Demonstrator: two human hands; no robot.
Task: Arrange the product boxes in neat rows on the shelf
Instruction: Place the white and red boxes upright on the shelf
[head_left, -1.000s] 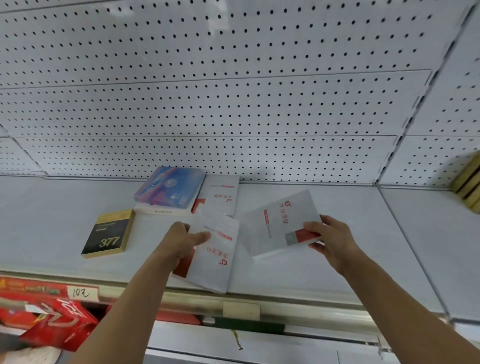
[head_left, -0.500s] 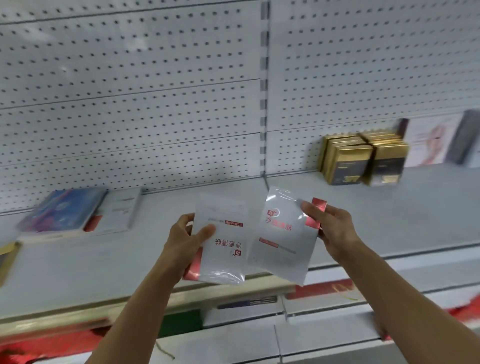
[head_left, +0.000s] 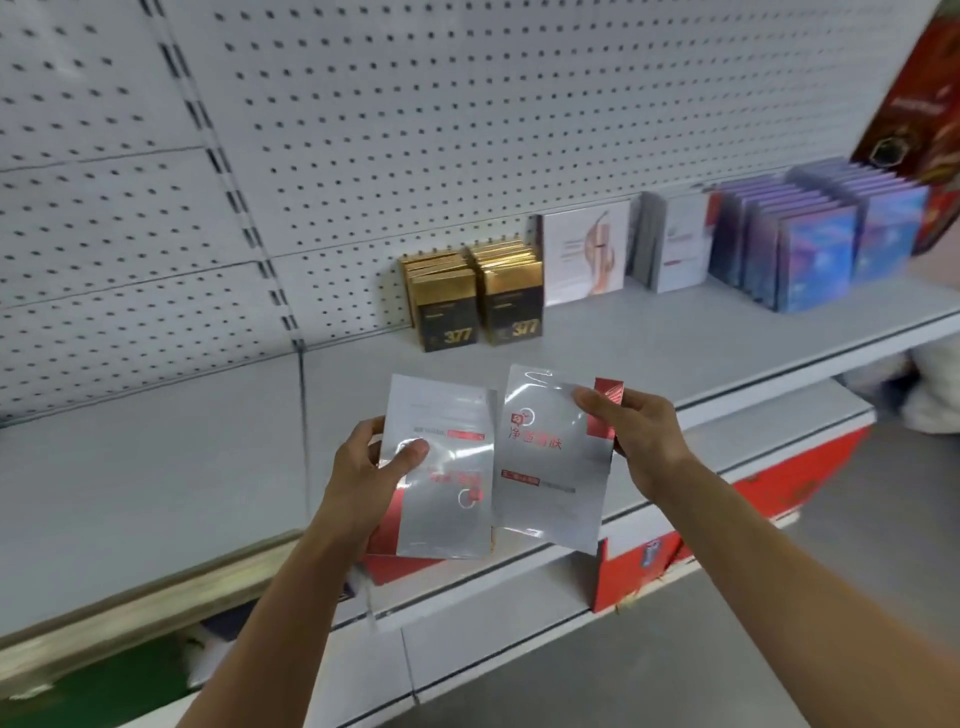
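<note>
I hold two flat silver-and-red product boxes in front of the shelf (head_left: 675, 343). My left hand (head_left: 371, 467) grips the left silver box (head_left: 447, 493), thumb on its face, with its print upside down. My right hand (head_left: 639, 436) pinches the right silver box (head_left: 550, 467) by its upper right edge, print upright. The two boxes hang side by side, edges almost touching, above the shelf's front lip. Upright on the shelf behind stand two rows of gold-and-black "377" boxes (head_left: 475, 299), white boxes (head_left: 584, 249) and blue boxes (head_left: 821, 249).
White pegboard (head_left: 415, 130) backs the shelf. Bare shelf surface stretches left of the gold boxes. A dark red box (head_left: 924, 119) leans at the far right. Red packaging (head_left: 779, 483) shows on the lower shelf below, and grey floor lies at the right.
My view has swung right along the shelf: the flat boxes on the left have left the frame, and the upright rows are now nearer and central. Both hands still hold their boxes.
</note>
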